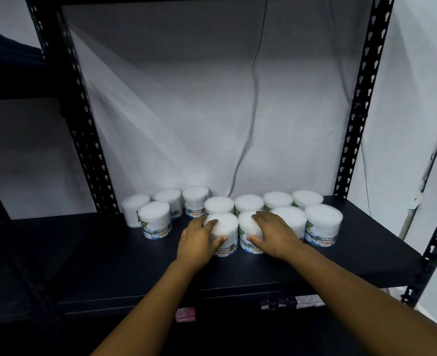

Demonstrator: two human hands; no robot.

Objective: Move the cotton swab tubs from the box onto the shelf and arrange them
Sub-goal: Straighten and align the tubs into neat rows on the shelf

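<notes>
Several round clear cotton swab tubs with white tops stand in two rows at the back of the black shelf (124,268). My left hand (199,240) grips a front-row tub (225,227) from its left side, thumb on the front label. My right hand (274,233) grips the neighbouring front-row tub (247,233), fingers over its top and thumb on its front. Both tubs rest on the shelf, side by side and almost touching. Another front tub (155,219) stands apart to the left. A fourth front tub (322,224) stands at the right end. The box is out of view.
Black perforated uprights (353,119) frame the shelf on both sides. A white sheet (186,111) hangs behind, with a grey cable (253,98) running down it. Small pink and white packets (185,314) show on the level below. Bare shelf surface lies in front of the tubs.
</notes>
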